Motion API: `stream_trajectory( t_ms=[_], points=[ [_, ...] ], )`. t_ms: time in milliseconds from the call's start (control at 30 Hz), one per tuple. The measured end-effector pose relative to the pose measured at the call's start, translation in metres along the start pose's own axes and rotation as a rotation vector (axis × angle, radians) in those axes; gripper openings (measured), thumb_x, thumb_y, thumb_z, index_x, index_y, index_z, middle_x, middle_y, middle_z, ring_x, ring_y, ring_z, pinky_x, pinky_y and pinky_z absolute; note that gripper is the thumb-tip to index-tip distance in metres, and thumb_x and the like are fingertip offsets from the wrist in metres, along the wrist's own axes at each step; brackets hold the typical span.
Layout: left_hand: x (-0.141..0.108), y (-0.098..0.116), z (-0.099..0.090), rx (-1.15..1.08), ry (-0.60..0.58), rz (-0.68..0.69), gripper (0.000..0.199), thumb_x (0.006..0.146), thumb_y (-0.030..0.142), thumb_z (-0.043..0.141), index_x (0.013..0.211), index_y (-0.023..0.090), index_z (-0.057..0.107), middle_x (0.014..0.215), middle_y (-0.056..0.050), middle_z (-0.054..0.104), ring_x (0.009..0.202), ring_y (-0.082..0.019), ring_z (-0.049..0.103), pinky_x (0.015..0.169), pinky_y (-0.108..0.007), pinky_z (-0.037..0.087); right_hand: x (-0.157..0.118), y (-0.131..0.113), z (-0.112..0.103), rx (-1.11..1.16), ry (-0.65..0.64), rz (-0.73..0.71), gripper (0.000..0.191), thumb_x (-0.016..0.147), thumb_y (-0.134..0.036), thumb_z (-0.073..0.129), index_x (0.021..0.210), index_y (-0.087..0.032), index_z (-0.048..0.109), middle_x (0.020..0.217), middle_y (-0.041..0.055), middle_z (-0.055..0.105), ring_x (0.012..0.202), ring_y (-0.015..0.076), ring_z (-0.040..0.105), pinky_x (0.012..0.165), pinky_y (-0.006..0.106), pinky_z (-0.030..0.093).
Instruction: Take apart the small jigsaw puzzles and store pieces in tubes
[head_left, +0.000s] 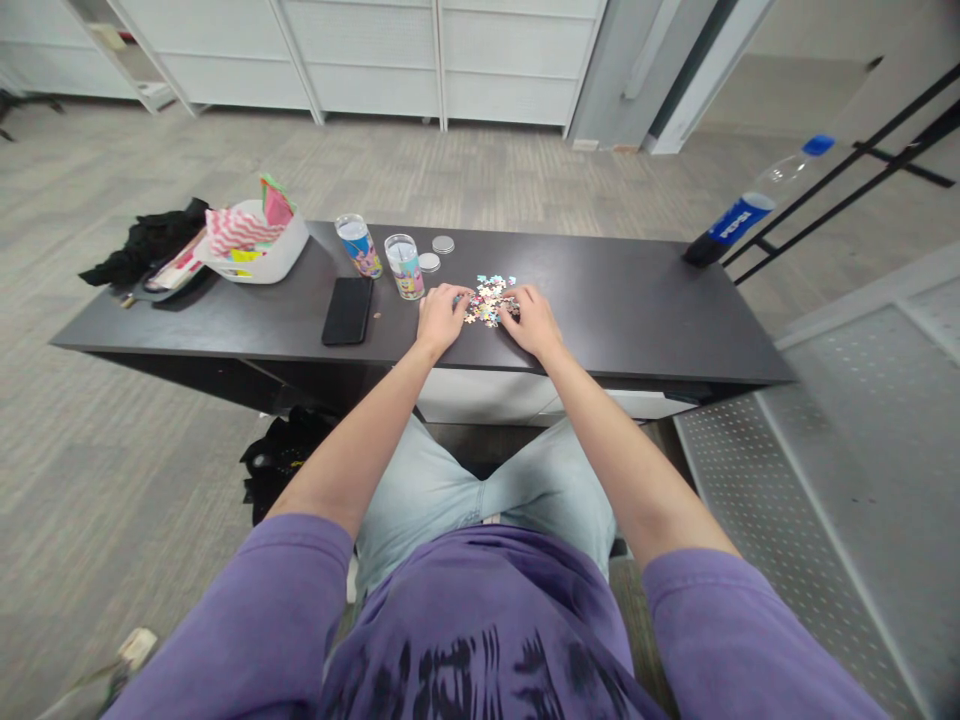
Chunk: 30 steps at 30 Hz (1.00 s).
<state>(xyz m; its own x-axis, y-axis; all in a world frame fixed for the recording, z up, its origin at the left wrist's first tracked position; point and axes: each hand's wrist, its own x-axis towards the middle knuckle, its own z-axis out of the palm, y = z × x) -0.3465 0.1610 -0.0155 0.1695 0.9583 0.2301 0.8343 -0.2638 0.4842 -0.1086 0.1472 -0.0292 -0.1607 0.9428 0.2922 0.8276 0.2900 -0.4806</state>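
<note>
A loose pile of small multicoloured jigsaw pieces (pixel 491 297) lies on the dark tabletop, between my two hands. At its left edge is my left hand (pixel 442 317), with curved fingers reaching into the pieces and no clear grip on any of them. My right hand (pixel 535 321) touches the pile from the right, its thumb and fingers apart around the edge pieces. Just left of my left hand stands a clear can with a colourful cartoon print (pixel 405 267); a second printed can (pixel 359 246) is behind it. Two round silver lids (pixel 443 244) lie near the cans.
A black phone or tablet (pixel 348 311) lies left of the cans. Farther left are a white basket (pixel 281 262) with cloth and packets, and a black cloth bundle (pixel 154 240). A Pepsi bottle (pixel 731 225) stands at the table's (pixel 637 300) far right. White cabinets (pixel 367 60) line the wall.
</note>
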Motion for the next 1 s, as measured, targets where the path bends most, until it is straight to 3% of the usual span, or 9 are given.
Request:
stream_trajectory(
  t_ms=[100,233,333,467,567,667,833,1000],
  points=[
    [-0.004,0.004,-0.001,0.022,-0.011,-0.012,0.042,0.135,0.046,0.090,0.170,0.026,0.080,0.178,-0.017,0.069,0.163,-0.044,0.068,0.143,-0.071,0.060,-0.002,0.005,0.003,0.002,0.066,0.062,0.027,0.118,-0.032,0.073,0.142,-0.026,0.085,0.161,0.0235,0.082,0.153,0.0507,0.073,0.136,0.072,0.058],
    [-0.013,0.009,0.003,0.092,-0.100,-0.029,0.072,0.135,0.054,0.087,0.193,0.021,0.061,0.202,-0.023,0.046,0.188,-0.049,0.040,0.158,-0.074,0.038,-0.002,0.012,0.007,0.025,0.120,0.149,0.022,0.119,-0.035,0.071,0.129,-0.023,0.086,0.152,0.0294,0.082,0.150,0.0564,0.070,0.134,0.083,0.055],
    [-0.016,0.012,0.005,0.139,-0.186,-0.009,0.097,0.132,0.069,0.087,0.202,0.014,0.048,0.208,-0.027,0.032,0.195,-0.048,0.024,0.164,-0.068,0.023,0.000,0.014,0.010,0.118,0.076,0.093,0.018,0.118,-0.037,0.075,0.122,-0.027,0.088,0.146,0.0246,0.087,0.146,0.0532,0.075,0.137,0.079,0.057],
    [-0.015,0.019,0.004,0.179,-0.261,0.041,0.112,0.128,0.075,0.087,0.206,0.011,0.038,0.210,-0.025,0.026,0.197,-0.045,0.018,0.165,-0.065,0.017,0.005,0.017,0.015,0.288,0.031,0.010,0.018,0.116,-0.043,0.079,0.126,-0.031,0.089,0.151,0.0167,0.091,0.147,0.0455,0.081,0.141,0.067,0.062],
    [-0.013,0.030,0.004,0.194,-0.288,0.055,0.125,0.123,0.076,0.090,0.207,0.004,0.031,0.211,-0.026,0.021,0.198,-0.043,0.014,0.166,-0.055,0.014,0.010,0.025,0.018,0.387,0.087,0.041,0.030,0.120,-0.052,0.072,0.135,-0.030,0.086,0.158,0.0183,0.088,0.148,0.0427,0.082,0.136,0.063,0.067],
    [-0.010,0.044,0.009,0.204,-0.278,0.025,0.137,0.120,0.082,0.090,0.208,0.000,0.024,0.211,-0.025,0.017,0.198,-0.044,0.011,0.166,-0.053,0.014,0.013,0.036,0.019,0.450,0.183,0.111,0.040,0.123,-0.064,0.066,0.139,-0.030,0.081,0.155,0.0204,0.087,0.148,0.0425,0.082,0.138,0.066,0.066],
    [0.003,0.064,0.024,0.213,-0.225,-0.066,0.127,0.125,0.079,0.085,0.206,-0.001,0.028,0.210,-0.028,0.020,0.198,-0.046,0.011,0.166,-0.058,0.016,0.017,0.047,0.020,0.509,0.329,0.214,0.056,0.124,-0.081,0.060,0.138,-0.030,0.079,0.150,0.0211,0.085,0.154,0.0424,0.078,0.147,0.070,0.057],
    [0.026,0.069,0.035,0.198,-0.179,-0.101,0.096,0.134,0.072,0.082,0.203,0.015,0.047,0.209,-0.026,0.031,0.196,-0.047,0.020,0.164,-0.069,0.019,0.016,0.046,0.018,0.516,0.369,0.264,0.062,0.125,-0.084,0.052,0.140,-0.030,0.079,0.152,0.0223,0.084,0.156,0.0431,0.077,0.145,0.071,0.057]
  ],
)
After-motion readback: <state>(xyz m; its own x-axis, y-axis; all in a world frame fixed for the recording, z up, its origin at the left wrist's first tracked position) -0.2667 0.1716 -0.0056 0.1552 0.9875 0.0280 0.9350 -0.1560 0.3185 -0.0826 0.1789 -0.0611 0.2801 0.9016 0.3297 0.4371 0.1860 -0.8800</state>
